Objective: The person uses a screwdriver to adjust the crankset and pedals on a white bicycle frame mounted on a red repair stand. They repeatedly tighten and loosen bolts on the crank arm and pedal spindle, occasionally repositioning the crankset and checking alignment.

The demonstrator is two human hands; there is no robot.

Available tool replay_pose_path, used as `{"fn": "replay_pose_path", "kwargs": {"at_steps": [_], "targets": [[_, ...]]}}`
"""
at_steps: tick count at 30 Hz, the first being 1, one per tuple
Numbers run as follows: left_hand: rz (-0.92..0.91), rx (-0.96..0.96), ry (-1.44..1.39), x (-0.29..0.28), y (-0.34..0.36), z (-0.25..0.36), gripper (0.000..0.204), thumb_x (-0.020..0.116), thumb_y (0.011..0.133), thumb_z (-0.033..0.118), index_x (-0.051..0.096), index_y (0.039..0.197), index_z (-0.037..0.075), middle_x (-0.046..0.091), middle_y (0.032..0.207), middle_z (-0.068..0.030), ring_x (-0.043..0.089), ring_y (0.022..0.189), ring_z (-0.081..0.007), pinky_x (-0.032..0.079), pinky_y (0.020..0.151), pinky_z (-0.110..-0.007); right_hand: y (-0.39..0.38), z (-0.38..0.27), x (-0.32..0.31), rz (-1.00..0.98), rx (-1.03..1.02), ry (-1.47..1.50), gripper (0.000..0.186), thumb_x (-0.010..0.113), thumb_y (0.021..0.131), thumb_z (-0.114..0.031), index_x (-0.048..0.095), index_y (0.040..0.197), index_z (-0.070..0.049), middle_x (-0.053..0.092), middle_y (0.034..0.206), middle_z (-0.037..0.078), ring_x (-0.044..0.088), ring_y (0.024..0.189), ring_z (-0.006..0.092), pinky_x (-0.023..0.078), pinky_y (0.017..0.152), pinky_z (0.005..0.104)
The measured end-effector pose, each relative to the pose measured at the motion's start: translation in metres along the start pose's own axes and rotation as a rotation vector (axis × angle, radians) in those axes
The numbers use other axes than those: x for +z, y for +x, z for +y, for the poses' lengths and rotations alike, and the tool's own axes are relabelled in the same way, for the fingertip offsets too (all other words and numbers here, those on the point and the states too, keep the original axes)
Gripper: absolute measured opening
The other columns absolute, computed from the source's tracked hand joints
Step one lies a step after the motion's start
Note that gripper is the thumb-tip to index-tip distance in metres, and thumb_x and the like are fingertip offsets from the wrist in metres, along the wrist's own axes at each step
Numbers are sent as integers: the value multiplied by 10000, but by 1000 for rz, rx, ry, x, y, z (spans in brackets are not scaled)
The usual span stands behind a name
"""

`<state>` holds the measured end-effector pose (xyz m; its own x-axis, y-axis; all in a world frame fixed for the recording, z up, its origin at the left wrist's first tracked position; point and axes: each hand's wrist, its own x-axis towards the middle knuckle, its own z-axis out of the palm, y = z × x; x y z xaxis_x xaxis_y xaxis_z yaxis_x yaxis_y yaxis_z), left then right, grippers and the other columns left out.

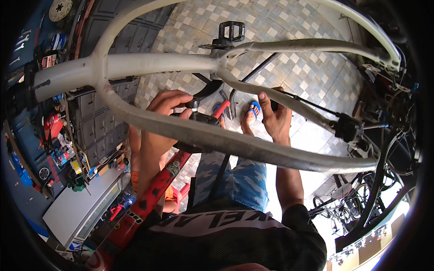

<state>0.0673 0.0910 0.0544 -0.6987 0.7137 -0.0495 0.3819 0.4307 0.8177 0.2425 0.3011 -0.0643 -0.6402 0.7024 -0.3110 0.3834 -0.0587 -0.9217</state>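
A pale grey bicycle frame (158,64) spans the view, its curved tube (235,143) passing in front of my left wrist. Fingers of my left hand (167,106) curl around a black clamp (201,118) on a red repair stand (156,187). Beside those fingers, a red lever (221,109) sticks out from the clamp. My right hand (278,119) is closed at the lower frame tube, thumb upward, around a small dark part I cannot make out. A black pedal (232,31) shows on the frame's far side.
On the left are a blue tool board (22,149), dark drawers (101,115) and a grey cabinet (83,205). A cable and brake parts (348,128) sit at the frame's right end. Several bicycles (348,203) stand lower right. Below is a tiled floor (181,40).
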Motion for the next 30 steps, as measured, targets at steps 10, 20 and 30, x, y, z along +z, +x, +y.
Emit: {"fn": "replay_pose_path", "kwargs": {"at_steps": [10, 20, 30], "targets": [[0, 191, 124, -5, -2, -13, 335, 782, 834, 39, 713, 1159, -6, 723, 1104, -142, 705, 1007, -265, 534, 886, -370, 0, -4, 9, 121, -94, -111, 412, 769, 958, -443, 718, 960, -35, 643, 738, 82, 580, 670, 202, 484, 643, 385], [36, 191, 123, -7, -1, -16, 235, 775, 880, 107, 730, 1099, 38, 760, 1021, -157, 716, 947, -384, 545, 832, -442, -2, 37, 11, 106, -332, -390, 316, 600, 1070, -240, 705, 1366, -276, 696, 973, 150, 669, 863, 348, 533, 738, 447], [32, 153, 164, -6, -5, -18, 247, 776, 885, 139, 725, 1106, 41, 747, 1046, -162, 690, 975, -405, 522, 874, -468, 0, 15, 19, 169, -61, -116, 462, 709, 1006, -459, 673, 910, -9, 658, 784, 61, 606, 747, 135, 488, 671, 323]]}}
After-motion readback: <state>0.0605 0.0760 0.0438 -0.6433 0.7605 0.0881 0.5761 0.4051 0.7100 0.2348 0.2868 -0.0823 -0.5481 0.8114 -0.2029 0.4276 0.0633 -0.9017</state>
